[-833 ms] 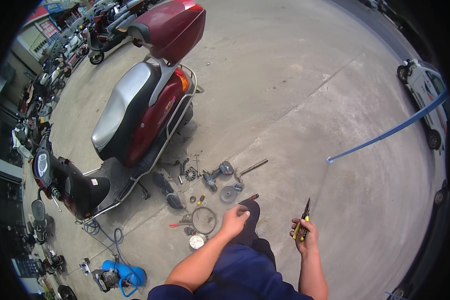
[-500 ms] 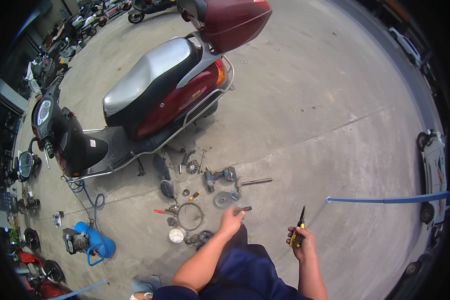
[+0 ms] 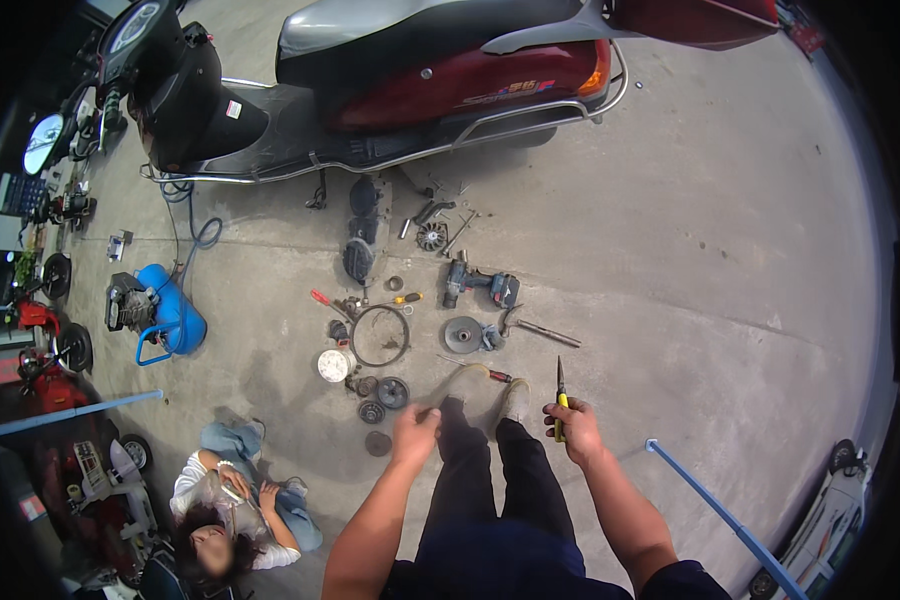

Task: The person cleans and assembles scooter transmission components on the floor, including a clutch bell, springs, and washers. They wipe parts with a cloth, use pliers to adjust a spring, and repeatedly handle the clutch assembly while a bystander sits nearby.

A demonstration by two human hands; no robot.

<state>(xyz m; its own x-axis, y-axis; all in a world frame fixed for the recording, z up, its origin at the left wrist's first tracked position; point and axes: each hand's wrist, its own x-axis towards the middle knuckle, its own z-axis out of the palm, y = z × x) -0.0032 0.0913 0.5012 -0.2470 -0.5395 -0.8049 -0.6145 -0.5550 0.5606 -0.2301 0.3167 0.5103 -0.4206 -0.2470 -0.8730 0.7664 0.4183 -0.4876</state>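
Note:
My right hand (image 3: pixel 575 432) grips yellow-handled pliers (image 3: pixel 561 408), their black jaws pointing up. My left hand (image 3: pixel 416 432) is closed in the air above my dark trouser leg; what it holds, if anything, is unclear, with a thin pale strand near its fingers. On the concrete beyond lie a red-handled screwdriver (image 3: pixel 500 376), a round metal pulley (image 3: pixel 464 335), a cordless driver (image 3: pixel 503 290), a bent metal bar (image 3: pixel 550 333), a large ring (image 3: pixel 403 350), a white container (image 3: pixel 334 365) and several dark scooter parts (image 3: pixel 360 260). A maroon scooter (image 3: pixel 390 100) stands across the top of the view.
A blue compressor (image 3: pixel 175 320) with coiled hose stands left. A seated person (image 3: pixel 245 510) holds a small object at lower left, beside parked scooters (image 3: pixel 115 505). Blue bars (image 3: pixel 700 500) stretch from both sides. A white vehicle (image 3: pixel 805 530) is at the lower right edge.
The view has swung round and tilted, so the scooter now lies sideways along the top and the seated person has come into sight. The pliers remain in my right hand.

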